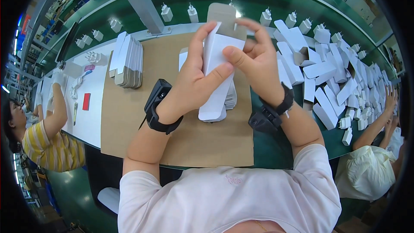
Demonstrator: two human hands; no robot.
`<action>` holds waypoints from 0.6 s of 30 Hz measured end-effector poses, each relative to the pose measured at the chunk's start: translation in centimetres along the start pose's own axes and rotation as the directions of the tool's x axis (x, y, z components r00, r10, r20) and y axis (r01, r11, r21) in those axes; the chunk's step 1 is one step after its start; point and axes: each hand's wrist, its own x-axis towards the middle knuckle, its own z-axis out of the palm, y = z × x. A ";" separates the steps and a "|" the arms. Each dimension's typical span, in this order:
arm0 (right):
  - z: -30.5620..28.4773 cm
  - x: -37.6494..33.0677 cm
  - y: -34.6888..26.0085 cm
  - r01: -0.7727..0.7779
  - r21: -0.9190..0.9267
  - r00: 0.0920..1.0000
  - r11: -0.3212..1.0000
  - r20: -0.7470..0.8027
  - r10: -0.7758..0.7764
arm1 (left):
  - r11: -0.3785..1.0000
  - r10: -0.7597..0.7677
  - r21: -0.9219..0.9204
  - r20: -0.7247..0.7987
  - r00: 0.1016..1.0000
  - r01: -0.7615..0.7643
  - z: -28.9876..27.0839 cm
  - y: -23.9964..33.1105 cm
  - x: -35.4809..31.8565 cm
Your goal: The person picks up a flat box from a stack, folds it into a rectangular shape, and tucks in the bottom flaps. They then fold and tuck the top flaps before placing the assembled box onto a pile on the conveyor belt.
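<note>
A long white carton (219,67) is held up in front of me, tilted, its grey-brown end flap (221,14) standing open at the top. My left hand (194,77) is wrapped round the carton's left side, thumb along the front face. With its thumb on the upper front, my right hand (263,69) grips the same carton near the open end; its curled fingers are by the flap and partly blurred. Below the carton lies a stack of flat white cartons (231,98), partly hidden by it, on a brown cardboard sheet (181,149).
Another stack of flat cartons (128,60) stands at the left. White plug adapters (192,14) line the green conveyor ahead. A large pile of white cartons (321,69) covers the right side. One person (54,142) works at the left, another (366,172) at the right.
</note>
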 end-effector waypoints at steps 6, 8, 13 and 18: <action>-1.6 0.3 0.4 -0.054 0.035 0.983 0.998 0.175 0.047 | 0.988 -0.116 -0.100 0.005 0.993 0.116 0.2 -0.5 -0.5; -1.7 0.3 0.3 -0.136 0.113 0.961 0.984 0.256 0.103 | 0.983 -0.117 -0.140 0.000 0.993 0.116 0.7 -0.2 -0.6; 0.2 -0.4 -0.2 0.392 -0.103 0.920 0.914 0.047 -0.389 | 0.983 -0.037 -0.178 -0.001 0.999 0.036 0.4 -0.1 -0.3; -1.8 0.7 -1.2 0.126 -0.226 0.962 0.966 0.266 -0.063 | 0.978 -0.120 0.186 0.142 0.983 0.093 -1.7 0.4 -0.6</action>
